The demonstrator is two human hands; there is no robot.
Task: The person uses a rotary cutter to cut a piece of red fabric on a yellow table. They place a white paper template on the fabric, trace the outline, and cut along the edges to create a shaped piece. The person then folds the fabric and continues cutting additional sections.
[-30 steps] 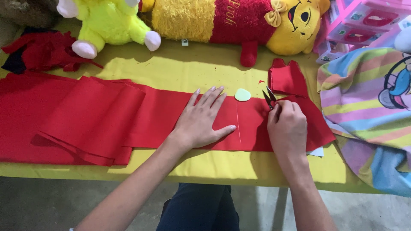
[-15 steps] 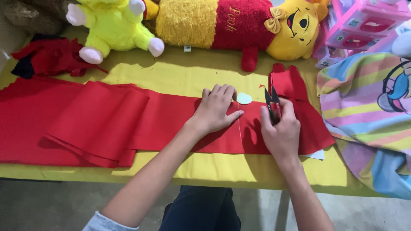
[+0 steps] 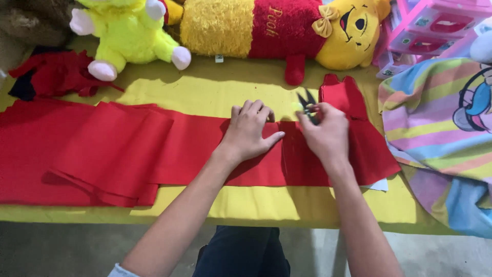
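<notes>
right hand (image 3: 324,134): now up at the far edge of the red felt (image 3: 179,149), scissors (image 3: 308,102) poking past it, blades parted | left hand (image 3: 249,131): fingers curled in closer to the right hand, earlier spread flat | small pale disc: seen before by the scissors, now hidden

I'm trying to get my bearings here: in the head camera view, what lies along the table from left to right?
Folded stack of red felt fabric → person's left hand pressing the red cloth flat → right hand holding small dark scissors → striped pastel cartoon-print blanket.
</notes>
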